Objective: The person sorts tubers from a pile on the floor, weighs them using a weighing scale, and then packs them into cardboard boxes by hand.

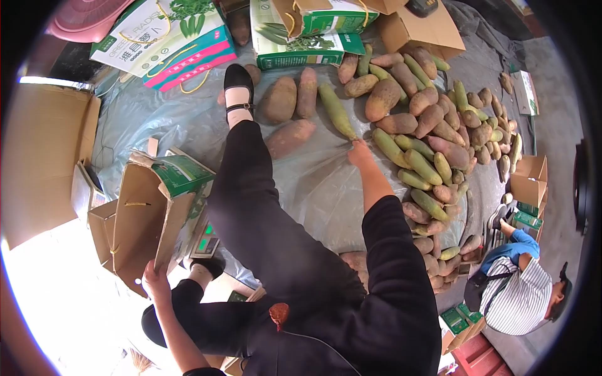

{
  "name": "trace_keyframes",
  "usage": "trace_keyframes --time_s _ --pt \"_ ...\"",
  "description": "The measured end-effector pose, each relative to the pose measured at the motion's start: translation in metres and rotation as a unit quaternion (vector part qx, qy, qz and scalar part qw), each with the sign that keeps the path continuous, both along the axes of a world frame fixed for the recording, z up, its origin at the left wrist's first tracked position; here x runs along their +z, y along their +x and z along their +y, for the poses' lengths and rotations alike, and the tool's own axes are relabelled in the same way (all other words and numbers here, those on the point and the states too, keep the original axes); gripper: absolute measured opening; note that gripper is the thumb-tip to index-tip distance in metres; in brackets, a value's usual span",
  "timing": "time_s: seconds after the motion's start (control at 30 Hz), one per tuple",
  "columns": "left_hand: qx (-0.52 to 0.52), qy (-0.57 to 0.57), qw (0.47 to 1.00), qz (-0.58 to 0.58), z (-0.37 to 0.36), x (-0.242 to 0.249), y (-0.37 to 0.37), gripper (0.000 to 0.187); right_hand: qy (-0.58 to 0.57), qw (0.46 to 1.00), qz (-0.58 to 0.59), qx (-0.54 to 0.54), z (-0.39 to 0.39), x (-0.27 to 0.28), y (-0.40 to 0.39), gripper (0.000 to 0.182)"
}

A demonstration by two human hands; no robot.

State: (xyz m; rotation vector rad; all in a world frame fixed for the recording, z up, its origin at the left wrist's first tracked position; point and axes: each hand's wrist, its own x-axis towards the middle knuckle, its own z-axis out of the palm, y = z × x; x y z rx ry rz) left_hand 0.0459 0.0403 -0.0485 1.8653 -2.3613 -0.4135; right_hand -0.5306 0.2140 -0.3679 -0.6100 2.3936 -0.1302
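My right hand [359,154] is closed on the narrow end of a long green radish [335,109], which lies on the plastic sheet [326,200]. My left hand [155,281] grips the edge of an open cardboard box [141,216] with a green printed side; its flaps stand up and a yellow cord hangs inside. Under the box sits a scale with a lit green display [207,238]. Close to the radish are a large brownish-red root [279,100], a slimmer one [306,93] and a pinkish one [291,138].
A big pile of green and reddish roots [433,150] spreads along the right. Printed radish cartons [147,37] and an open box [423,28] stand at the back. A large cardboard box [47,156] is at far left. Another person [517,288] sits at lower right.
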Motion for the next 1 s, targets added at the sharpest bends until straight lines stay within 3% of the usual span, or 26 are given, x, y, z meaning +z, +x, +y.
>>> trace_keyframes --time_s 0.1,0.17,0.2,0.27,0.37,0.43,0.63,0.73,0.8,1.0 --pt "-0.016 0.027 0.999 -0.025 -0.003 0.001 0.006 0.017 -0.031 0.998 0.048 -0.034 -0.001 0.016 0.004 0.037" --pt "-0.025 0.006 0.999 -0.020 -0.002 0.000 0.008 0.018 -0.170 0.975 -0.046 -0.134 0.004 -0.003 -0.004 0.022" --pt "-0.039 -0.014 0.999 -0.013 -0.002 -0.003 0.008 0.019 -0.172 0.976 -0.045 -0.129 0.005 -0.008 -0.006 0.022" --pt "-0.038 -0.025 0.999 -0.001 -0.002 -0.016 0.018 0.019 -0.279 0.938 -0.043 -0.201 0.002 -0.014 0.001 0.019" --pt "-0.027 -0.037 0.999 0.010 0.000 -0.015 0.017 0.020 -0.298 0.902 -0.144 -0.277 -0.013 0.061 0.014 0.022" --pt "0.003 0.054 0.998 0.021 -0.006 -0.011 0.015 0.019 -0.312 0.890 -0.162 -0.290 -0.017 0.073 0.008 0.025" --pt "0.011 0.017 1.000 -0.023 0.000 0.006 -0.001 0.015 -0.408 0.813 -0.196 -0.365 -0.041 0.160 -0.015 0.025" --pt "0.016 0.034 0.998 -0.041 0.002 0.013 -0.005 0.016 -0.419 0.830 -0.190 -0.316 -0.057 0.199 -0.017 0.027" --pt "0.023 0.041 0.998 -0.043 0.004 0.017 -0.007 0.017 -0.376 0.894 -0.079 -0.231 -0.062 0.225 -0.010 0.030" --pt "-0.006 0.042 0.997 -0.059 0.006 0.014 -0.001 0.019 -0.398 0.902 -0.046 -0.164 -0.066 0.320 0.024 0.034"
